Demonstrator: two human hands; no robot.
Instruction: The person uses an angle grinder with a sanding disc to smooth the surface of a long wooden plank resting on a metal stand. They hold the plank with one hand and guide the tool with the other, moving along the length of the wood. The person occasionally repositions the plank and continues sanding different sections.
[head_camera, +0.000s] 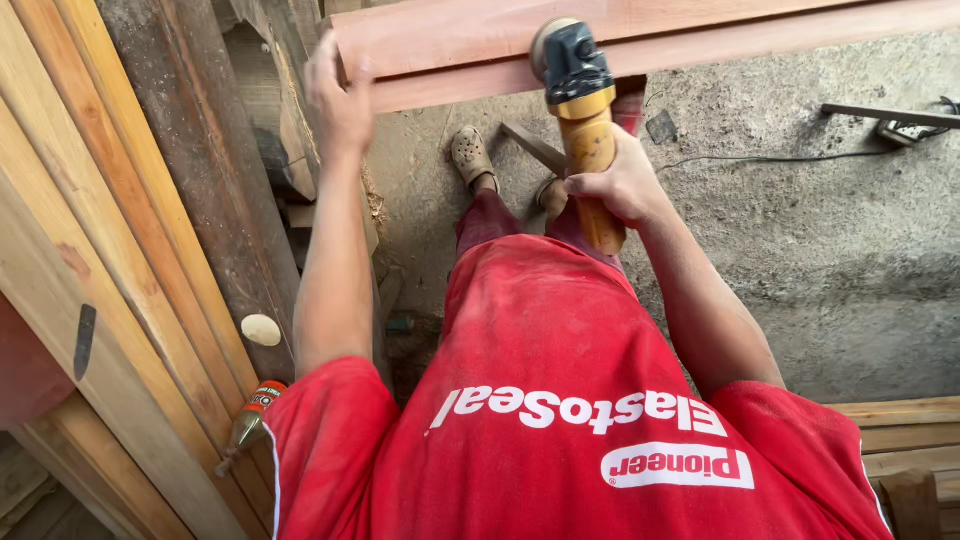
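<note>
The disc of the angle grinder (583, 120) is hidden behind its dark head, and the reddish wooden beam (640, 40) is cut off at the picture's top and right edges. Below the beam, bare concrete floor (850, 230) lies open to the right; stacked planks (110, 250) crowd close on the left. The grinder's yellow body is clamped in the fingers of the right hand (620, 185), its head pressed against the beam's lower edge. The beam's left end is gripped by the left hand (340, 95), fingers closed over it.
</note>
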